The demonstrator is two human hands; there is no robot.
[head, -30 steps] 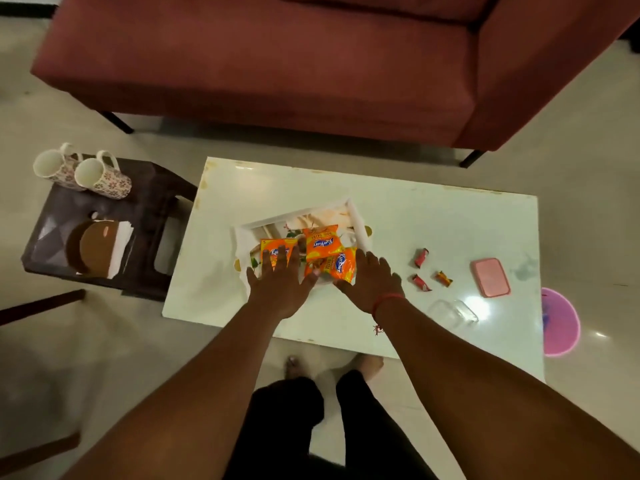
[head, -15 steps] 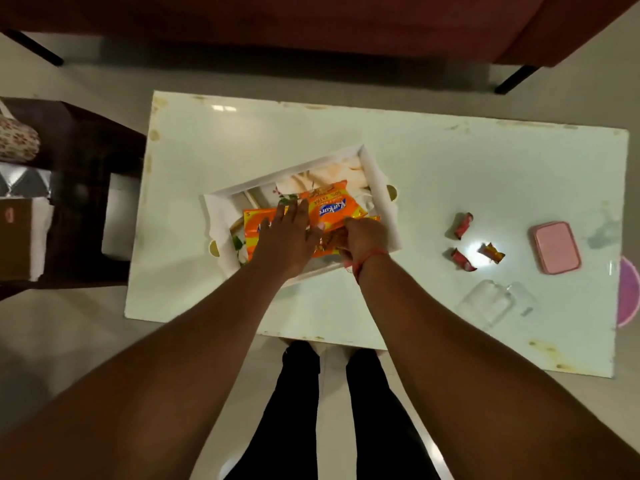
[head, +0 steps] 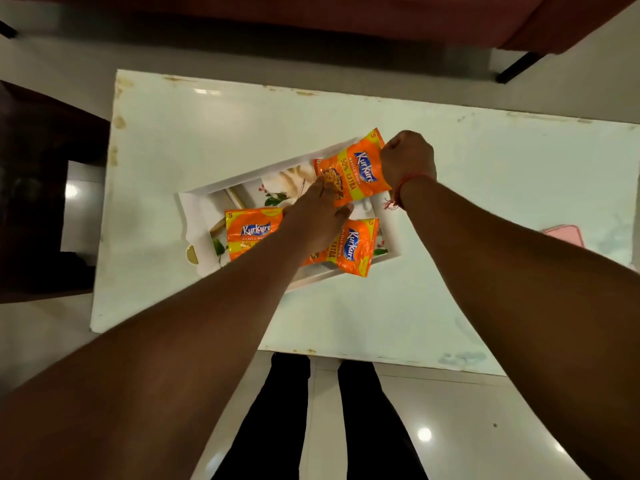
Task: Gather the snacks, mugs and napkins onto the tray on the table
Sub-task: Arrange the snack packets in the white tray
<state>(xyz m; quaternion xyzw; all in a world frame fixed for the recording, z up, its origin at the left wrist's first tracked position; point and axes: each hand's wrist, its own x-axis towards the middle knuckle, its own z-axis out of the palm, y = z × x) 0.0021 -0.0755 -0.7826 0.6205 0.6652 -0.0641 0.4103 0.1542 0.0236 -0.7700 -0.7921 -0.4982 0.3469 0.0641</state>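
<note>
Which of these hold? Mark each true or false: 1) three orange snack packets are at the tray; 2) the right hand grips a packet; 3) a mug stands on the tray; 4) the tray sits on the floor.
1) True: the left packet, near packet and far packet are at the tray.
2) True: the right hand is closed on the far packet's edge.
3) False: no mug is in view.
4) False: it sits on the white table.

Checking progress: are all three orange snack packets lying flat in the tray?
No, the right hand holds one orange packet at the tray rim.
</note>
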